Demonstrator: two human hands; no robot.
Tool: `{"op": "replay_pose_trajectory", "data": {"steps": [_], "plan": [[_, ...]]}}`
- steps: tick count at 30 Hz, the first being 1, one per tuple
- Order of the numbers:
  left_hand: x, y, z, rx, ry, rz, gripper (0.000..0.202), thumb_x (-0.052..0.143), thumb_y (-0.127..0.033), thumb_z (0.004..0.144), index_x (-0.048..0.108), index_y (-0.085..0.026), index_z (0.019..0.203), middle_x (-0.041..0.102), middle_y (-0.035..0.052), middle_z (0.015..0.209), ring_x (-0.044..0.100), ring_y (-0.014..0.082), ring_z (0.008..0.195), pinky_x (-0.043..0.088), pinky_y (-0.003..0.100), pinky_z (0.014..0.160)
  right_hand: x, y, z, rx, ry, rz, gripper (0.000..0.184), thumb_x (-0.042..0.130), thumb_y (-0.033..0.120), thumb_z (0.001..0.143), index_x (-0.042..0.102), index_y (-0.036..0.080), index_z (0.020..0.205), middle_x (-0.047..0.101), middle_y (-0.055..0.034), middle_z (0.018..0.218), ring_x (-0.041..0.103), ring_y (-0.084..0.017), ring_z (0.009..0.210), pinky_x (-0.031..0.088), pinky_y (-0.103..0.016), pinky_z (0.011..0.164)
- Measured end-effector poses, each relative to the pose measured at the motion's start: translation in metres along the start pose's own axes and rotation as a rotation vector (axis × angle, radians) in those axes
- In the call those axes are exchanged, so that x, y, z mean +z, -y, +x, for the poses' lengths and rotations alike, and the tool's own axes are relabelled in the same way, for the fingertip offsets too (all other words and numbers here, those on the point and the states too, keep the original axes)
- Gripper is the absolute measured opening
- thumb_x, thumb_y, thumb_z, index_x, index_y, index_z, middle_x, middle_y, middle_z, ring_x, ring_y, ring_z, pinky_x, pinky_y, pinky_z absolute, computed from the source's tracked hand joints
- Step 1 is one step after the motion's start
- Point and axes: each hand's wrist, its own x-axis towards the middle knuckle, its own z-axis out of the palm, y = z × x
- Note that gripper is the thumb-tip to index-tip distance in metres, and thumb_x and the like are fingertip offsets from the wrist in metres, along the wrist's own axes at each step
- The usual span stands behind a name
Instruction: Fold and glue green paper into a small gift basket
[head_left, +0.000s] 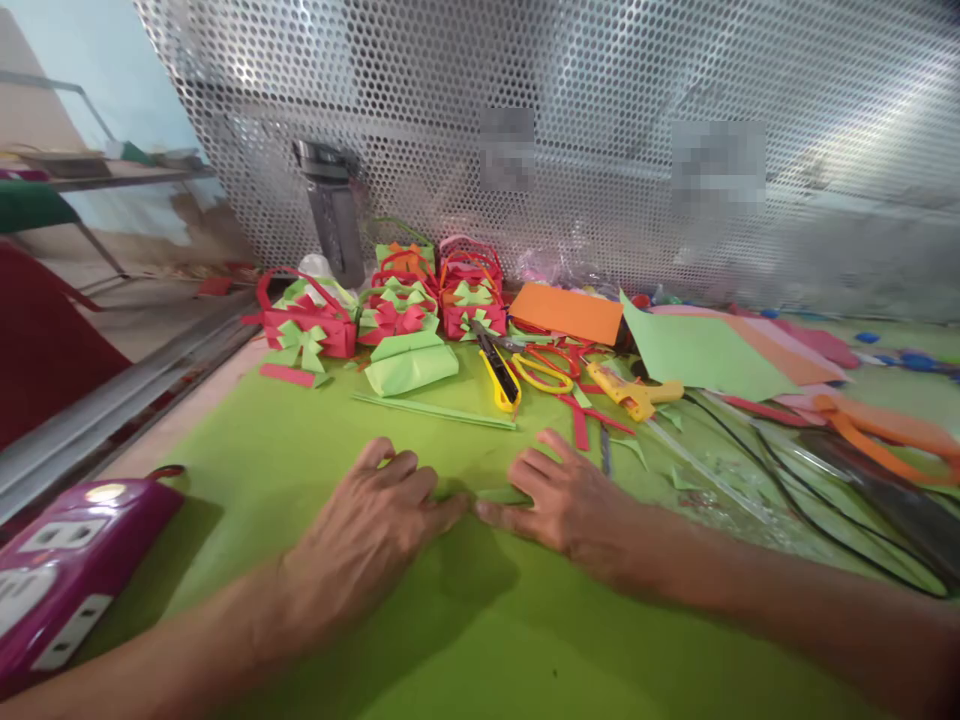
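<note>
Close together over the green tabletop, my left hand and my right hand have their fingers curled and thumbs pointing at each other. Between them runs a narrow green paper strip, pinched by both hands; most of it is hidden under the fingers. Just beyond lie a thin folded green strip and a rolled piece of green paper. Behind these stand several small paper baskets with bows, among them a red one at the left.
A purple power strip sits at the left. Yellow-handled scissors, a utility knife and a yellow glue gun with a black cord lie ahead to the right. Coloured paper sheets and a grey bottle stand farther back.
</note>
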Motion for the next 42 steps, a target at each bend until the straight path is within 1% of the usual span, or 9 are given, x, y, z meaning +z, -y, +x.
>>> {"op": "replay_pose_trajectory", "data": {"steps": [5, 13, 16, 19, 22, 25, 26, 32, 42], "plan": [[0.001, 0.0, 0.0, -0.005, 0.036, 0.008, 0.023, 0.048, -0.014, 0.087, 0.064, -0.027, 0.098, 0.055, 0.0004, 0.066, 0.047, 0.0163, 0.066, 0.026, 0.034, 0.069, 0.0, -0.007, -0.014, 0.049, 0.026, 0.013, 0.048, 0.045, 0.008, 0.082, 0.046, 0.025, 0.128, 0.053, -0.006, 0.085, 0.046, -0.021, 0.085, 0.034, -0.048, 0.083], [0.003, -0.003, -0.001, -0.053, 0.037, 0.011, 0.032, 0.044, -0.006, 0.086, 0.065, -0.028, 0.097, 0.053, 0.0, 0.064, 0.047, 0.0147, 0.063, 0.027, 0.032, 0.066, -0.001, -0.013, -0.049, 0.121, 0.085, -0.032, 0.053, 0.041, 0.003, 0.08, 0.045, 0.024, 0.128, 0.055, -0.0074, 0.094, 0.047, -0.022, 0.095, 0.028, -0.055, 0.092], [0.002, -0.006, -0.001, -0.067, 0.05, -0.007, 0.032, 0.044, -0.006, 0.086, 0.065, -0.027, 0.097, 0.055, -0.0002, 0.065, 0.048, 0.0148, 0.063, 0.027, 0.032, 0.067, -0.003, -0.011, -0.053, 0.183, 0.072, 0.004, 0.055, 0.042, -0.001, 0.076, 0.049, 0.024, 0.125, 0.056, -0.0085, 0.094, 0.048, -0.023, 0.097, 0.031, -0.051, 0.091], [0.002, -0.008, -0.002, -0.073, 0.029, -0.001, 0.031, 0.044, -0.005, 0.086, 0.065, -0.025, 0.097, 0.056, -0.0002, 0.065, 0.049, 0.0141, 0.063, 0.027, 0.032, 0.067, -0.014, -0.008, -0.039, 0.371, 0.011, 0.169, 0.041, 0.043, 0.001, 0.077, 0.061, 0.021, 0.107, 0.059, -0.0075, 0.091, 0.053, -0.018, 0.086, 0.04, -0.037, 0.08], [0.003, -0.008, -0.003, -0.048, 0.013, 0.04, 0.028, 0.047, -0.008, 0.086, 0.063, -0.025, 0.1, 0.055, -0.0008, 0.064, 0.049, 0.0137, 0.062, 0.027, 0.032, 0.065, -0.029, -0.004, -0.01, 0.639, -0.109, 0.508, 0.021, 0.045, 0.014, 0.083, 0.065, 0.016, 0.086, 0.063, -0.0038, 0.075, 0.057, -0.013, 0.069, 0.043, -0.026, 0.066], [0.002, -0.007, -0.003, -0.026, 0.02, 0.079, 0.023, 0.05, -0.013, 0.086, 0.063, -0.025, 0.099, 0.056, -0.0008, 0.064, 0.049, 0.0141, 0.061, 0.027, 0.032, 0.063, -0.031, -0.003, 0.024, 0.738, 0.078, 1.032, 0.014, 0.047, 0.019, 0.078, 0.06, 0.016, 0.073, 0.06, 0.0015, 0.062, 0.057, -0.008, 0.052, 0.042, -0.018, 0.051], [0.002, -0.007, -0.003, -0.025, 0.023, 0.085, 0.021, 0.05, -0.014, 0.086, 0.064, -0.025, 0.098, 0.056, -0.0005, 0.064, 0.049, 0.0144, 0.061, 0.027, 0.032, 0.063, -0.028, -0.003, 0.033, 0.739, 0.14, 1.082, 0.012, 0.049, 0.018, 0.076, 0.059, 0.016, 0.069, 0.06, 0.0024, 0.06, 0.056, -0.007, 0.048, 0.042, -0.017, 0.048], [-0.005, -0.011, -0.003, -0.057, 0.05, 0.059, 0.021, 0.047, -0.017, 0.088, 0.066, -0.023, 0.087, 0.059, 0.0012, 0.064, 0.051, 0.016, 0.062, 0.028, 0.033, 0.065, -0.004, -0.008, 0.058, 0.82, 0.33, 1.132, 0.019, 0.063, 0.026, 0.065, 0.053, 0.017, 0.053, 0.053, 0.0058, 0.044, 0.049, -0.006, 0.036, 0.038, -0.016, 0.036], [0.001, -0.007, -0.003, -0.039, 0.003, 0.042, 0.019, 0.049, -0.017, 0.087, 0.067, -0.024, 0.087, 0.057, 0.0003, 0.062, 0.05, 0.0157, 0.061, 0.027, 0.032, 0.064, -0.004, -0.01, 0.064, 0.832, 0.368, 1.017, 0.032, 0.072, 0.039, 0.057, 0.051, 0.018, 0.046, 0.049, 0.0064, 0.037, 0.044, -0.007, 0.035, 0.035, -0.019, 0.038]]}}
